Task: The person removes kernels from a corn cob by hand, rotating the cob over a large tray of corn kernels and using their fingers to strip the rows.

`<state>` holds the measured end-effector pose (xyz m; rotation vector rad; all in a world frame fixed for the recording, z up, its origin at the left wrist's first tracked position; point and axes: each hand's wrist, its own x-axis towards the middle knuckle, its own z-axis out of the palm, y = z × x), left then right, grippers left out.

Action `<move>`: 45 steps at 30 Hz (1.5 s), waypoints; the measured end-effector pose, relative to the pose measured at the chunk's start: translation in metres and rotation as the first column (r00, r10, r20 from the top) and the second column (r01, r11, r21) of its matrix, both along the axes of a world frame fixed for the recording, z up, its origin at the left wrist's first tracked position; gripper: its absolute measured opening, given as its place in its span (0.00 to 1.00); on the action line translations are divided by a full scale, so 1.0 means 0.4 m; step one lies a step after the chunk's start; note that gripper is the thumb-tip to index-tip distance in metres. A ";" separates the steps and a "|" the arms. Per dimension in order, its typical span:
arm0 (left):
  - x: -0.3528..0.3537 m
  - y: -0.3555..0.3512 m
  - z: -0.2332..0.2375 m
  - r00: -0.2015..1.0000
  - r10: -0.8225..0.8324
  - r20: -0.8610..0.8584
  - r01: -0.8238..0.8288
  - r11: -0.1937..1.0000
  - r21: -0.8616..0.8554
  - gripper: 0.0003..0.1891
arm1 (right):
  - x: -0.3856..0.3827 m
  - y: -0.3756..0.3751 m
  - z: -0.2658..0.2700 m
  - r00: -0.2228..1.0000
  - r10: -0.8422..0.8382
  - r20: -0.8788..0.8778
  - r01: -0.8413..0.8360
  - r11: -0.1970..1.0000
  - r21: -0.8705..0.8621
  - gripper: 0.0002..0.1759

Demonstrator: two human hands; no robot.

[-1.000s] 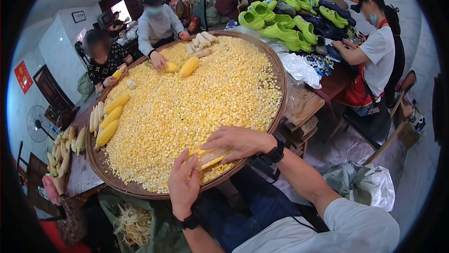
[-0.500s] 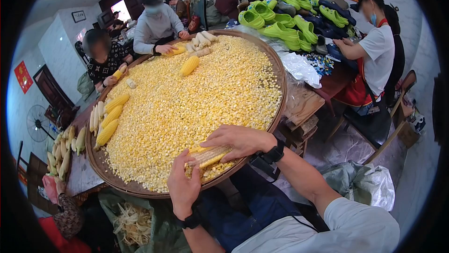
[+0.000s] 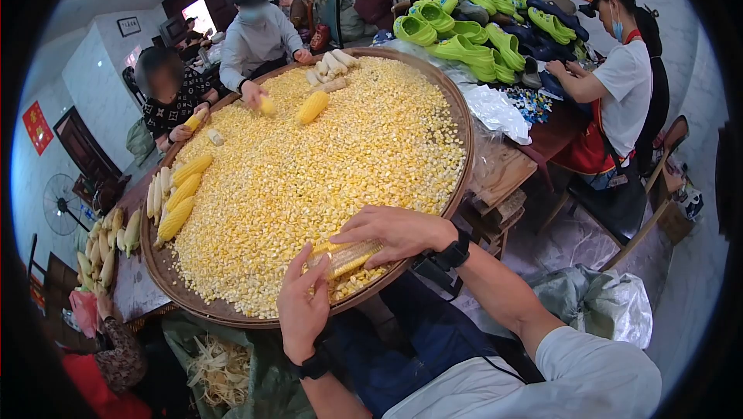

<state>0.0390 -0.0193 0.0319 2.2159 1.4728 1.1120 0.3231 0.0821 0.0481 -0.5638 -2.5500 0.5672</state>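
Observation:
A partly stripped corn cob (image 3: pixel 352 259) lies across my two hands, low over the near edge of a big round tray (image 3: pixel 467 157). Bare pale cob shows along its middle, with yellow kernels on its sides. My left hand (image 3: pixel 303 301) grips the left end, thumb and fingers around it. My right hand (image 3: pixel 396 235) is bent over the right end from above, its fingertips against the cob. Loose corn kernels (image 3: pixel 333 152) cover the tray beneath both hands.
Whole yellow cobs (image 3: pixel 177 219) rest at the tray's left, and stripped cobs (image 3: pixel 331 65) at its far side. Two people work corn across the tray. Green clogs (image 3: pixel 464 38) are heaped beyond it, beside a seated person. A sack of husks (image 3: pixel 220 369) stands below left.
My hands and the cob have barely shifted. Across the tray, the person in grey has moved a hand holding yellow corn down and left, away from the other hand.

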 end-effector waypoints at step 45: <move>0.033 0.012 0.038 0.987 0.016 0.161 -0.001 0.995 -0.096 0.10 | -0.006 0.009 -0.009 0.999 0.040 0.035 -0.039 0.998 -0.040 0.53</move>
